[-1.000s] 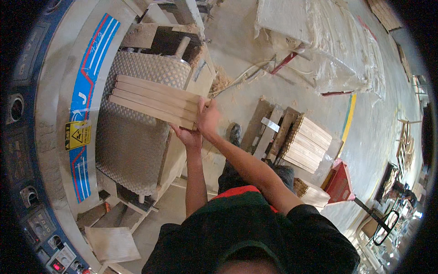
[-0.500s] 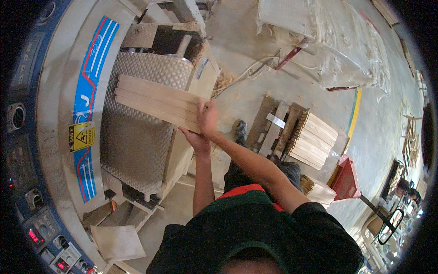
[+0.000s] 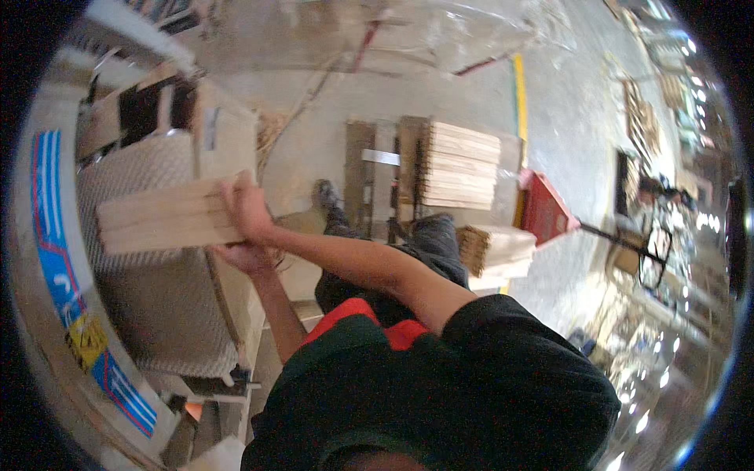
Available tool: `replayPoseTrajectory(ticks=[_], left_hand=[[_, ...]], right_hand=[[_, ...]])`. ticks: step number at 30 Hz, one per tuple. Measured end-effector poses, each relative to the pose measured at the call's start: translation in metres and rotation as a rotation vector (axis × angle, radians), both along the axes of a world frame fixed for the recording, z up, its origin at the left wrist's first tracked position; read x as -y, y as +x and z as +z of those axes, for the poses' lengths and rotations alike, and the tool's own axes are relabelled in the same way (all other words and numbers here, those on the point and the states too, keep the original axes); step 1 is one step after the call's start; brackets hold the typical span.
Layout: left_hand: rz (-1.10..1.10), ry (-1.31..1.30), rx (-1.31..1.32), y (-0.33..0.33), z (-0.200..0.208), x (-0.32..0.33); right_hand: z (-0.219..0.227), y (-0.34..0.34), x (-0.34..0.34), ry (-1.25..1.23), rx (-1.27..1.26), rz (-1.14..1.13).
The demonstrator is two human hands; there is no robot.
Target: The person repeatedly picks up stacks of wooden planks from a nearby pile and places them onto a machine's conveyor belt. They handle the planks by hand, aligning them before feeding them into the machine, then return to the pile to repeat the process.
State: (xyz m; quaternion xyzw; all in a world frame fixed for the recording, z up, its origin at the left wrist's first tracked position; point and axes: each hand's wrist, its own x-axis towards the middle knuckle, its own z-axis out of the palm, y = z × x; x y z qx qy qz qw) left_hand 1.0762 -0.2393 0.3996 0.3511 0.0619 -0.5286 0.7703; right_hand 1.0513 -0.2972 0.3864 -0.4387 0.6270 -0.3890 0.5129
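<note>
Several pale wooden slats (image 3: 161, 216) lie side by side as one flat bundle over the patterned metal bed (image 3: 169, 306) of a machine on my left. My right hand (image 3: 247, 210) is closed over the bundle's near right end, its fingers on the top and far edge. At the lower corner of that same end, my left hand (image 3: 245, 256) grips from beneath, and its fingers are partly hidden under the wood. Both forearms reach left across my body. Motion softens the picture somewhat.
Beyond my legs, a stack of wooden slats (image 3: 462, 165) rests on a pallet (image 3: 383, 184), with another stack (image 3: 499, 250) nearer me. A red pallet jack (image 3: 547, 208) stands right of them. Plastic-wrapped goods (image 3: 463, 31) are at the back. Blue-striped machine housing (image 3: 51, 204) borders the left.
My view has swung to the right, so the machine, slats and hands now appear farther left. Both hands still grip the same end of the slats.
</note>
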Motion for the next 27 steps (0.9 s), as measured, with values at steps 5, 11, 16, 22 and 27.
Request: replayPoseTrajectory(ticks=[5,11,16,22,27], left_hand=[[-0.061,-0.014,0.052,0.009,-0.009,-0.007],[0.003,0.025,-0.036,0.031,-0.012,0.002],[0.022,-0.101,-0.138,0.05,-0.014,0.008],[0.06,-0.175,-0.13,0.072,-0.02,0.008],[0.077,-0.182,-0.198,0.068,-0.017,0.012]], right_hand=[[0.012,-0.001,0.001,0.012,0.042,-0.02],[0.01,0.011,0.012,0.041,0.081,0.063],[-0.004,0.02,0.016,-0.074,0.042,0.105],[0.006,0.017,0.019,0.055,0.091,0.189],[-0.014,0.01,0.018,0.12,0.174,0.202]])
